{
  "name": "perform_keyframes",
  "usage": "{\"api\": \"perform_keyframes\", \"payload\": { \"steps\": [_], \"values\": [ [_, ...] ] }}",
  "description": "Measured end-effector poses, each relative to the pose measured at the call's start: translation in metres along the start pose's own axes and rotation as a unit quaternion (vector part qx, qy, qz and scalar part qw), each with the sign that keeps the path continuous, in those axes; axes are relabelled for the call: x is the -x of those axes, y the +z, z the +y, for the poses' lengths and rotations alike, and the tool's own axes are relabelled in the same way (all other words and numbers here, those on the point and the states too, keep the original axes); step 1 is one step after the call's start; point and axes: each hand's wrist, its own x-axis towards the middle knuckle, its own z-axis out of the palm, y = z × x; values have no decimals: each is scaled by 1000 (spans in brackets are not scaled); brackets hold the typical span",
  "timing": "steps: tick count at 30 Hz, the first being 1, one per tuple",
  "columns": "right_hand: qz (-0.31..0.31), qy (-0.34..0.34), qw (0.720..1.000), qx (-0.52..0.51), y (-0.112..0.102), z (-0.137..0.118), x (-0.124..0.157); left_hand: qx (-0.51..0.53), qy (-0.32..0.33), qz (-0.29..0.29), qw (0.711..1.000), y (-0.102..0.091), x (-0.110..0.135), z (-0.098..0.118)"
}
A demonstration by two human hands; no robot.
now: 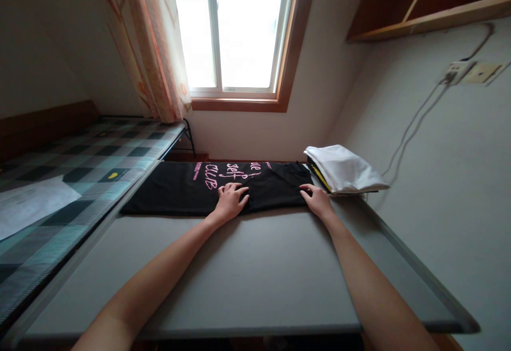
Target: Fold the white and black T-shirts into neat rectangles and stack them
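A black T-shirt point(179, 194) with pink lettering lies folded into a long strip across the far part of the grey table. My left hand point(229, 202) rests on its middle, below the lettering, with fingers spread and nothing gripped. At the strip's right end is my right hand point(317, 201). Its thumb and forefinger are apart, touching the black cloth near the edge. Just beyond that hand sits a stack of folded clothes, with a white garment point(345, 167) on top and black and yellow cloth showing beneath.
The grey table point(255, 271) stretches toward me. To the left is a bed with a checked mattress point(131, 151) and a sheet of white paper point(35, 205). A white wall with a plugged-in cable point(415, 109) borders the right side, under a wooden shelf point(435, 18).
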Motion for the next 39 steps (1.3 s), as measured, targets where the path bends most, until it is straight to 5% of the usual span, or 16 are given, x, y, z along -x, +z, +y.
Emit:
{"api": "perform_keyframes", "payload": {
  "steps": [8, 12, 19, 26, 39],
  "values": [
    [-3, 5, 1000, 4, -2, -4, 1, 228, 51, -34, 972, -3, -15, -11],
    [-10, 10, 1000, 17, -3, -5, 1, 310, -1, -51, 949, -6, -26, -13],
    [-25, 12, 999, 32, -6, -10, 2, 276, -97, -97, 951, -6, -60, -6],
    [-44, 12, 999, 13, -10, -12, 2, 231, -114, -149, 955, 5, -99, 11],
    [-40, 30, 998, 42, -14, -14, 4, 105, -87, -80, 987, 25, -109, 9]
  ]
}}
